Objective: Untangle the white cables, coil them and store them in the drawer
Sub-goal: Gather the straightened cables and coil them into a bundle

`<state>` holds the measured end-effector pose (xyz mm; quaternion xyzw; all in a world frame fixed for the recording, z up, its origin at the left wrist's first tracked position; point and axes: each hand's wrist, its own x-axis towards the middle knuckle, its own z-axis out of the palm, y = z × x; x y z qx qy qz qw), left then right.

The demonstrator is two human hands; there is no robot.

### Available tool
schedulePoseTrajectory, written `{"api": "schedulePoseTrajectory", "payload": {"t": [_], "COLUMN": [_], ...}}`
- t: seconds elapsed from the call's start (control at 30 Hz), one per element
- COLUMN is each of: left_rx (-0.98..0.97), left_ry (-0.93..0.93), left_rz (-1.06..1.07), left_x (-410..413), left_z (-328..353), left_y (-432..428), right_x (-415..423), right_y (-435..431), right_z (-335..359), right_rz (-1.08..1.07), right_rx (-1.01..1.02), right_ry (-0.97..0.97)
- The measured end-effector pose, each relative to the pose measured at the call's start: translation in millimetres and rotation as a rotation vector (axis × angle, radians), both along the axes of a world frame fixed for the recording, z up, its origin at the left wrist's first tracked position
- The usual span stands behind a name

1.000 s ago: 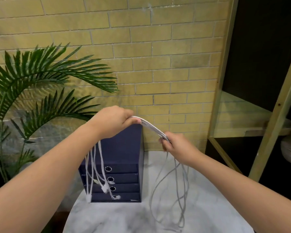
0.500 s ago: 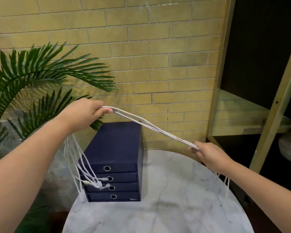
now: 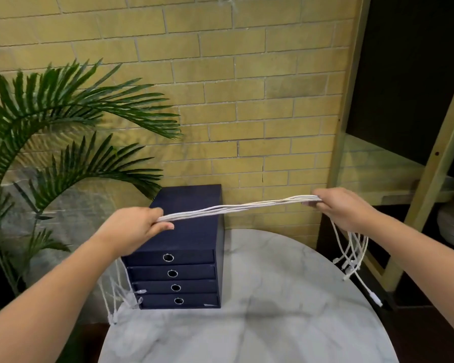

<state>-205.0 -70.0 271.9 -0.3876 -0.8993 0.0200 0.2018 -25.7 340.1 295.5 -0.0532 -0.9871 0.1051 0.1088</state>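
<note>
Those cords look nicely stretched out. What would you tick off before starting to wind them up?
1. Grip: the left hand and the right hand each hold the white cables: ok.
2. The span between the hands runs side by side, with no knot visible: ok.
3. The left-side ends, hanging beside the drawer unit, are free of tangles: cannot tell, they are blurred.
4. The right-side ends hang loose at the table edge: ok.
5. A drawer is open to take the coil: not ok, all four are closed.
</note>
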Motion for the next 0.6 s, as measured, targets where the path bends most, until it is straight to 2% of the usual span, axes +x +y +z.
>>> {"api": "schedulePoseTrajectory", "payload": {"t": [0.1, 0.23, 0.37, 0.47, 0.6], "left_rx": [-0.007, 0.077, 0.247, 0.370, 0.528], "left_ry": [-0.159, -0.412, -0.778, -0.841, -0.822], "left_rz": [0.053, 0.154, 0.239, 0.177, -0.034], "left_x": [8, 22, 30, 42, 61], "left_z": [-32, -71, -90, -71, -13], "left_y": [0, 9, 27, 55, 102], "right_x": [-4, -9, -16, -25, -31], "right_y": [-4, -17, -35, -51, -69], "right_z": [12, 32, 56, 70, 84], "right_rz": [0.017, 0.041, 0.067, 0.094, 0.123], "right_rx": [0.031, 0.070, 0.138, 0.183, 0.226], "right_ry": [-0.031, -0.054, -0.095, -0.126, -0.127]}}
